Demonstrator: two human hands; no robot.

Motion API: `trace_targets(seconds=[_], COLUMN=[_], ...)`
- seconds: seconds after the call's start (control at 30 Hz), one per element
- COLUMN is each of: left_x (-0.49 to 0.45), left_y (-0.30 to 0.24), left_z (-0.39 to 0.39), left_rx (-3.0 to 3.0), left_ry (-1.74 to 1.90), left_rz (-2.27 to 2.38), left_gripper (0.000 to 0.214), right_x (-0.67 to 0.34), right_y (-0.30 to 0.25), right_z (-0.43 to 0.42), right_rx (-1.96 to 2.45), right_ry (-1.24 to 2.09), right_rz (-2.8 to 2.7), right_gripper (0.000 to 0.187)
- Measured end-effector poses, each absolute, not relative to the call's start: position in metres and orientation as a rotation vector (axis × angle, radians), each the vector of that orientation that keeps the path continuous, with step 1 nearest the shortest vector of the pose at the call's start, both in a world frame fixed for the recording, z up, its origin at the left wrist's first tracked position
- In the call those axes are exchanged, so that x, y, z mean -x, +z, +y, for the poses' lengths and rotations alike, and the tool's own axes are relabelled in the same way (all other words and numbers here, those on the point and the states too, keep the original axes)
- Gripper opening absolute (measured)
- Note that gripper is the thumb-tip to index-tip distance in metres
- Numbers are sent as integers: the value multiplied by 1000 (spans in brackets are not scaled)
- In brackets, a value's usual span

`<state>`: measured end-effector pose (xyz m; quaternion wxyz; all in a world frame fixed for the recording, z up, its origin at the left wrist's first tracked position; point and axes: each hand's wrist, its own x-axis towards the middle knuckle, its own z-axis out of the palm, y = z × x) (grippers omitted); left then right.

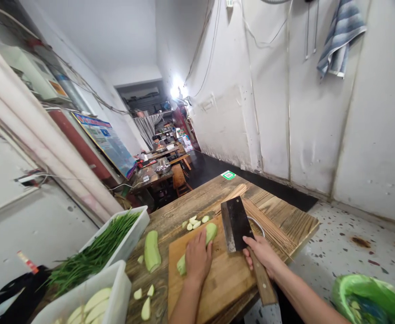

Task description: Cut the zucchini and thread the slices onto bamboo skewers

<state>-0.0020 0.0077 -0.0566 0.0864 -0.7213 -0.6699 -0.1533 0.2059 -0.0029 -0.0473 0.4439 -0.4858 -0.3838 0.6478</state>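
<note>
My left hand (pixel 199 256) presses down over a pale green zucchini (pixel 211 231) on the wooden cutting board (pixel 224 281), its fingers curved round it; the zucchini's middle is hidden under the hand. My right hand (pixel 260 252) grips a cleaver (pixel 238 222) by its wooden handle, fingers closed and thumb at the base of the blade. The broad dark blade is tilted above the right side of the board, apart from the zucchini. Another zucchini (pixel 152 251) lies on the table left of the board. Cut-off end pieces (pixel 193 222) lie beyond the board.
Bamboo skewers (pixel 268 220) are spread on the wooden table (pixel 298 211) at the right. On the left stand a white tub (pixel 145 218) of green chives and a white tub (pixel 125 283) of sliced zucchini. A green-lined bin (pixel 344 288) stands on the floor at lower right.
</note>
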Motion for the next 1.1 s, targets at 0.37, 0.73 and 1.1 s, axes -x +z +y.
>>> trace_targets(seconds=[0.37, 0.73, 1.1], left_x=[-1, -4, 2], left_y=[-54, -53, -38], left_z=[6, 5, -43], left_rx=[2141, 2122, 2432], left_ry=[-484, -569, -585], left_rz=[-1999, -2024, -1979], left_gripper=[47, 46, 47], right_x=[-189, -191, -195], right_y=[-54, -61, -47], right_z=[-21, -20, -21], right_rx=[1247, 1326, 1447], right_ry=[1251, 1082, 978], right_rz=[-1215, -1394, -1610], right_gripper=[30, 36, 33])
